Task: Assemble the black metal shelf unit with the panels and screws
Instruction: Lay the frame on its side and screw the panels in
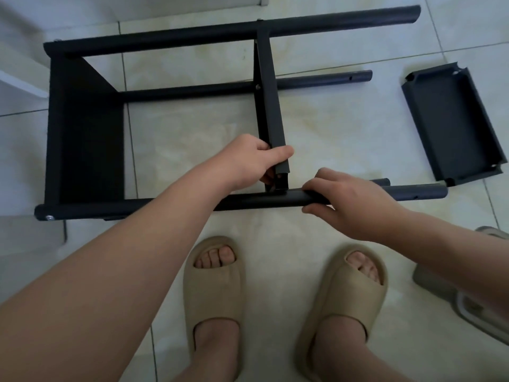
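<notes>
While shelf frame (85,128) lies sideways on the floor (192,139), left grip (256,158) clamps middle panel (268,106) by its end at the near post (261,201). Right grip (349,199) wraps that post, likely aligning screw holes; spare panel (454,125) lies off the post's right end.

Pale glossy floor tiles (330,119) with thin grey joints lay dimly lit, white furniture (19,84) stood at nine o'clock, a white base (209,4) at twelve, a grey object (435,282) at four.
</notes>
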### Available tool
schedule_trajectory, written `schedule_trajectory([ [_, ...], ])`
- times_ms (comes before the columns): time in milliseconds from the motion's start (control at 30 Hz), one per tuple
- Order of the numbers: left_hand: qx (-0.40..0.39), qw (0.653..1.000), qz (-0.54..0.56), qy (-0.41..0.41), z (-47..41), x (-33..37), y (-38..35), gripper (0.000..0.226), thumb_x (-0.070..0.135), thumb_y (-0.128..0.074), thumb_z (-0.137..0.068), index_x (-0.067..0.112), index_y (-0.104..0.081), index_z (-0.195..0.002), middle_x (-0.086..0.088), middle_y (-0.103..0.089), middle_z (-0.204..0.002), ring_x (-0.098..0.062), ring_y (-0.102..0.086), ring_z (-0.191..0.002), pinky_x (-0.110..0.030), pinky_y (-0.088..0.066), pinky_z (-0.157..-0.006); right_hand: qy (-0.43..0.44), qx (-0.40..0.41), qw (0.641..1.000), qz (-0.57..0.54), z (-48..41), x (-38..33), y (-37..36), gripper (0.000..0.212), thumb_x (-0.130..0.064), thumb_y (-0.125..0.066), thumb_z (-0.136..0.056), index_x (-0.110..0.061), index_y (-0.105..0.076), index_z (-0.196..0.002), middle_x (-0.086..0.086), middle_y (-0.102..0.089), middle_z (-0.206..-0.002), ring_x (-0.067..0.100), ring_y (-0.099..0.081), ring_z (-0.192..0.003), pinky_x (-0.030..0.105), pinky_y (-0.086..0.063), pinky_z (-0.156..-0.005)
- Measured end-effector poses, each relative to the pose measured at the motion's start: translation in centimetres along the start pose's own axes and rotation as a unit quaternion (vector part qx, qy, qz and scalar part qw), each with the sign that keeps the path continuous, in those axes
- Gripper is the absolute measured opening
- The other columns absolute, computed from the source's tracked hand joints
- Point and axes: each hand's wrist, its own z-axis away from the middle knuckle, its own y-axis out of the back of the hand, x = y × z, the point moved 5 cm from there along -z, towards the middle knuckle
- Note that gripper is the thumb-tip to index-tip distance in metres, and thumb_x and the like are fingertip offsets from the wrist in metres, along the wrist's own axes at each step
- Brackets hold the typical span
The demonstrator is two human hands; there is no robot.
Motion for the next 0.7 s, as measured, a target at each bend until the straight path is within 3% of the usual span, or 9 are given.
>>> schedule_trajectory([
  [133, 0.0, 1.0, -0.015, 0.013, -0.1, 0.0, 0.1, 0.039, 0.054, -0.064, -0.09, 0.017, -0.074, -0.081, 0.002, -0.078, -0.082, -0.009, -0.073, -0.072, -0.021, -0.04, -0.057, 0.018, 0.048, 0.998, 0.024, 1.0, -0.8, 1.8, 0.034, -0.047, -0.052, -0.097, -0.021, -0.066, -0.113, -0.007, -0.055, -0.099, 0.01, -0.041, -0.075, 0.028, -0.029, -0.057],
  [233, -0.003, 0.999, -0.025, 0.025, -0.1, -0.2, 0.3, 0.04, 0.054, -0.065, -0.09, 0.017, -0.074, -0.08, 0.001, -0.078, -0.084, -0.008, -0.072, -0.07, -0.017, -0.043, -0.051, 0.023, 0.065, 0.997, 0.034, 1.2, -1.2, 2.9, 0.041, -0.049, -0.046, -0.094, -0.019, -0.068, -0.112, -0.006, -0.056, -0.097, 0.013, -0.045, -0.077, 0.03, -0.031, -0.063],
  [267, -0.002, 0.999, -0.033, 0.03, -0.2, -0.4, 0.5, 0.043, 0.056, -0.065, -0.089, 0.014, -0.075, -0.081, -0.003, -0.078, -0.086, -0.013, -0.073, -0.075, -0.019, -0.047, -0.054, 0.024, 0.07, 0.997, 0.036, 1.0, -1.2, 3.2, 0.041, -0.049, -0.046, -0.094, -0.019, -0.068, -0.113, -0.005, -0.057, -0.097, 0.015, -0.048, -0.077, 0.03, -0.031, -0.065],
  [333, 0.001, 0.996, -0.074, 0.046, -0.2, -0.9, 0.6, 0.056, 0.062, -0.065, -0.085, 0.007, -0.076, -0.09, -0.012, -0.076, -0.096, -0.027, -0.072, -0.092, -0.034, -0.057, -0.079, 0.02, 0.074, 0.996, 0.039, 0.6, -1.0, 3.5, 0.042, -0.05, -0.045, -0.094, -0.02, -0.068, -0.115, -0.006, -0.057, -0.099, 0.014, -0.047, -0.077, 0.03, -0.031, -0.067],
  [400, -0.004, 0.993, -0.103, 0.058, -0.4, -1.2, 0.6, 0.06, 0.066, -0.065, -0.082, 0.007, -0.076, -0.092, -0.014, -0.075, -0.1, -0.032, -0.069, -0.098, -0.043, -0.053, -0.094, 0.015, 0.073, 0.996, 0.039, 0.2, -0.7, 3.6, 0.042, -0.05, -0.045, -0.094, -0.022, -0.067, -0.117, -0.007, -0.057, -0.1, 0.012, -0.043, -0.076, 0.029, -0.029, -0.069],
  [533, -0.01, 0.992, -0.111, 0.053, -0.7, -1.0, 0.6, 0.065, 0.068, -0.063, -0.083, 0.006, -0.076, -0.094, -0.015, -0.075, -0.097, -0.03, -0.07, -0.089, -0.046, -0.052, -0.094, 0.017, 0.088, 0.995, 0.037, 0.0, -0.3, 3.2, 0.04, -0.048, -0.049, -0.095, -0.02, -0.069, -0.115, -0.004, -0.059, -0.1, 0.017, -0.048, -0.078, 0.03, -0.029, -0.07],
  [700, 0.004, 0.995, -0.096, 0.021, -1.3, -0.6, 0.8, 0.073, 0.068, -0.06, -0.086, -0.003, -0.07, -0.098, -0.01, -0.065, -0.084, -0.021, -0.056, -0.074, -0.047, -0.052, -0.092, 0.001, 0.094, 0.996, 0.007, -0.9, 0.9, 2.6, 0.031, -0.041, -0.058, -0.098, -0.02, -0.068, -0.119, -0.003, -0.059, -0.105, 0.012, -0.041, -0.079, 0.033, -0.036, -0.08],
])
